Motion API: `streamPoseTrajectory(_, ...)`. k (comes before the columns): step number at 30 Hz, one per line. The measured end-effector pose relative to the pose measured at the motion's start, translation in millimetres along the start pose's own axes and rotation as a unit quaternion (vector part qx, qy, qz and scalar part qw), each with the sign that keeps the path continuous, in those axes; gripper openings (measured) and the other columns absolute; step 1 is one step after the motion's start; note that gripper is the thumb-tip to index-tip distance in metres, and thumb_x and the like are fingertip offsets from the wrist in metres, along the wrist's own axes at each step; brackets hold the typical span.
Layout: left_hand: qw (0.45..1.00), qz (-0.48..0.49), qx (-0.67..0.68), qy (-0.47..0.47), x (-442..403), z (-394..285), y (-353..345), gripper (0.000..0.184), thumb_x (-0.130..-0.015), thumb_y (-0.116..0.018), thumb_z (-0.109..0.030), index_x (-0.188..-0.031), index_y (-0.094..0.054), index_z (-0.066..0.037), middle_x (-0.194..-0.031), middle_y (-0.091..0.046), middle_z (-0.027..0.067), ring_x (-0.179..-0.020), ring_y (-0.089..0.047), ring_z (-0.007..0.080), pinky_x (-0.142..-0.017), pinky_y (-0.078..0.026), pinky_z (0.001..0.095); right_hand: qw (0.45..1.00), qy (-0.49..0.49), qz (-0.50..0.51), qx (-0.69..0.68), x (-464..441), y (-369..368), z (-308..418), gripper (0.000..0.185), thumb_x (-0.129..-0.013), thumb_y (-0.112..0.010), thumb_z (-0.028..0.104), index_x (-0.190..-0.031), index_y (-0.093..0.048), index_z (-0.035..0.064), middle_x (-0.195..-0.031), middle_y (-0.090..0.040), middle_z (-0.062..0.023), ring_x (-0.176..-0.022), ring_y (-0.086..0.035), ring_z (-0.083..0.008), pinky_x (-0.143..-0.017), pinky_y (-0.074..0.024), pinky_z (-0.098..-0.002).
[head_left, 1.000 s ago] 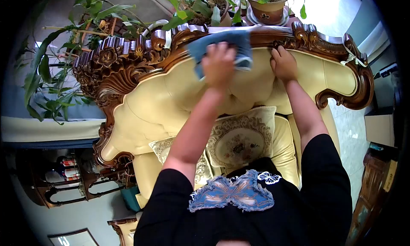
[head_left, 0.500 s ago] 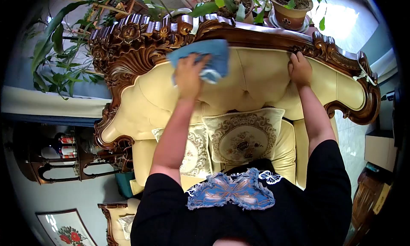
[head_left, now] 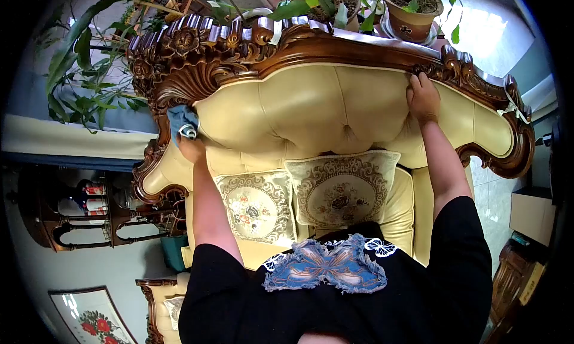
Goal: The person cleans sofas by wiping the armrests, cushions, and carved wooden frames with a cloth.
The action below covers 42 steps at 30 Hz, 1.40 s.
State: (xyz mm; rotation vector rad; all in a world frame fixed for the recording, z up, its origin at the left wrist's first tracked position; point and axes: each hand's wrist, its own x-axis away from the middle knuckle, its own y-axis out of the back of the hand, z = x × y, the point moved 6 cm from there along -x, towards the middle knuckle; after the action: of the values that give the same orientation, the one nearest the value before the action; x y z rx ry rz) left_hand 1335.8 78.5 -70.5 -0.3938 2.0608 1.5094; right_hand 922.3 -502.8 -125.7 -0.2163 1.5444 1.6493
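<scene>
At the left end of the sofa's cream tufted backrest (head_left: 311, 102), my left hand (head_left: 191, 148) is closed on a bunched blue cloth (head_left: 179, 117). The cloth lies against the border between the padding and the carved wooden frame (head_left: 365, 52). Its white-patterned part shows near my fingers. Toward the right, my right hand (head_left: 424, 99) has its fingers curled onto the carved top rail, the hand resting beside the padding's upper edge. The fingertips are partly hidden against the dark wood.
Two patterned cushions, one left (head_left: 254, 209) and one right (head_left: 341, 191), lean on the backrest below. Potted plants, including a brown pot (head_left: 409, 18), stand behind the rail. Long leaves (head_left: 84, 48) hang at the left. A carton (head_left: 532, 214) stands at the right.
My left hand has carried the blue cloth left and down, from the upper middle of the backrest to its left edge. My right hand keeps its place on the rail.
</scene>
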Motion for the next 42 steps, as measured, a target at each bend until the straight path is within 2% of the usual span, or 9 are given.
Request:
streamPoseTrajectory(9,0.985,0.010,-0.150,-0.080,61,-195,47,0.028,-0.077,-0.069,-0.012,-0.103,-0.069,0.001,-0.135,-0.054,0.0131,-0.111,-0.056,0.0346,-0.084,-0.056,0.0392,0.999,-0.022,0.030,0.012,4,-10,-8,0.025,-0.079,-0.062,0.013,-0.102,-0.056,0.0095,-0.095,-0.052,-0.0131,-0.086,-0.059,-0.0357,-0.073,-0.0497,-0.0478)
streamPoseTrajectory(11,0.998,0.061,0.008,-0.013,82,-246,53,0.045,-0.078,-0.069,-0.006,-0.122,-0.061,-0.001,-0.125,-0.055,0.0132,-0.111,-0.055,0.0358,-0.087,-0.054,0.0456,0.999,-0.020,0.025,0.013,5,-10,-8,0.026,-0.078,-0.062,0.014,-0.103,-0.056,0.0093,-0.096,-0.053,-0.0131,-0.086,-0.059,-0.0357,-0.073,-0.0501,-0.0474)
streamPoseTrajectory(12,0.992,0.097,0.043,-0.062,95,-273,46,0.048,-0.081,-0.066,-0.009,-0.127,-0.057,-0.005,-0.122,-0.056,0.0122,-0.108,-0.056,0.0322,-0.085,-0.053,0.0450,0.999,-0.019,0.020,0.017,4,-8,-8,0.027,-0.078,-0.062,0.014,-0.105,-0.057,0.0092,-0.097,-0.053,-0.0132,-0.087,-0.059,-0.0357,-0.073,-0.0505,-0.0470)
streamPoseTrajectory(13,0.956,0.078,-0.099,-0.264,117,-322,53,0.041,-0.084,-0.065,-0.016,-0.124,-0.059,-0.010,-0.117,-0.056,0.0109,-0.102,-0.057,0.0298,-0.079,-0.055,0.0428,0.998,-0.025,0.044,0.024,3,-8,-8,0.029,-0.079,-0.062,0.014,-0.106,-0.058,0.0092,-0.099,-0.054,-0.0131,-0.088,-0.060,-0.0357,-0.074,-0.0509,-0.0464)
streamPoseTrajectory(15,0.948,0.091,-0.027,-0.304,145,-380,54,0.030,-0.086,-0.063,-0.022,-0.115,-0.064,-0.015,-0.105,-0.059,0.0064,-0.099,-0.057,0.0292,-0.065,-0.056,0.0382,0.999,-0.011,0.031,0.022,6,-10,-13,0.028,-0.079,-0.062,0.014,-0.106,-0.058,0.0092,-0.098,-0.054,-0.0131,-0.088,-0.060,-0.0356,-0.074,-0.0509,-0.0465)
streamPoseTrajectory(21,0.799,-0.062,0.205,-0.562,228,-444,37,0.038,-0.084,-0.060,-0.031,-0.122,-0.065,-0.032,-0.119,-0.056,-0.0021,-0.103,-0.052,0.0198,-0.085,-0.044,0.0459,0.998,-0.002,0.043,0.043,5,-16,-17,0.028,-0.081,-0.060,0.013,-0.109,-0.059,0.0088,-0.099,-0.055,-0.0136,-0.088,-0.059,-0.0365,-0.073,-0.0509,-0.0468)
streamPoseTrajectory(32,0.823,0.067,0.000,-0.564,254,-169,-30,0.039,-0.081,-0.062,-0.037,-0.119,-0.062,-0.046,-0.114,-0.054,-0.0058,-0.109,-0.050,0.0219,-0.086,-0.042,0.0549,0.997,-0.021,0.052,0.047,5,-12,-10,0.027,-0.083,-0.059,0.013,-0.110,-0.060,0.0096,-0.100,-0.056,-0.0133,-0.090,-0.060,-0.0362,-0.074,-0.0510,-0.0465)
streamPoseTrajectory(35,0.864,0.203,-0.063,-0.457,260,-106,-49,0.021,-0.085,-0.059,-0.028,-0.102,-0.069,-0.038,-0.111,-0.054,0.0015,-0.104,-0.050,0.0279,-0.086,-0.042,0.0550,0.997,-0.017,0.041,0.058,6,-13,-11,0.029,-0.082,-0.059,0.013,-0.111,-0.060,0.0109,-0.101,-0.056,-0.0116,-0.090,-0.060,-0.0355,-0.074,-0.0510,-0.0463)
streamPoseTrajectory(42,0.912,0.382,-0.071,-0.129,318,-63,-82,0.023,-0.085,-0.059,-0.008,-0.104,-0.066,-0.017,-0.124,-0.056,0.0111,-0.115,-0.053,0.0374,-0.087,-0.050,0.0506,0.997,-0.013,0.028,0.074,6,-20,-17,0.027,-0.081,-0.059,0.017,-0.108,-0.059,0.0150,-0.100,-0.057,-0.0096,-0.087,-0.061,-0.0350,-0.070,-0.0504,-0.0478)
